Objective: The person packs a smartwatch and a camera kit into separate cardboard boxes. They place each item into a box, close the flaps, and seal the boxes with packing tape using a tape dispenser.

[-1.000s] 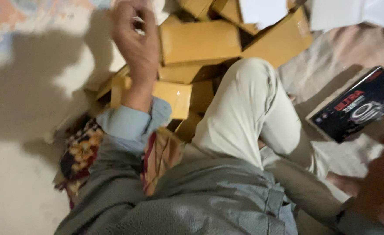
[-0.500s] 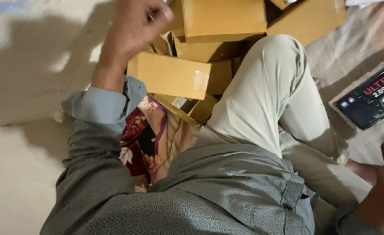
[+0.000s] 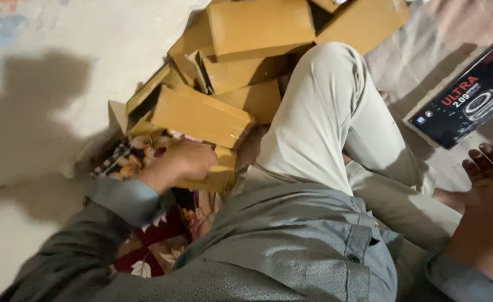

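Your left hand (image 3: pixel 182 162) has its fingers curled onto the lower cardboard box (image 3: pixel 216 176), just under the tilted box (image 3: pixel 202 114); grip its edges squarely, lift clear of the floral cloth (image 3: pixel 140 154); right hand (image 3: pixel 489 184), fingers loosely spread, rests beside the black box (image 3: pixel 470 95).

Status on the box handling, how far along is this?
Done: nothing clearly finished; tan cardboard boxes lie in a loose heap on the floor. In hand: the left hand grips a tan box at the heap's edge. Left: the heap, and the black box beyond the right hand, untouched.
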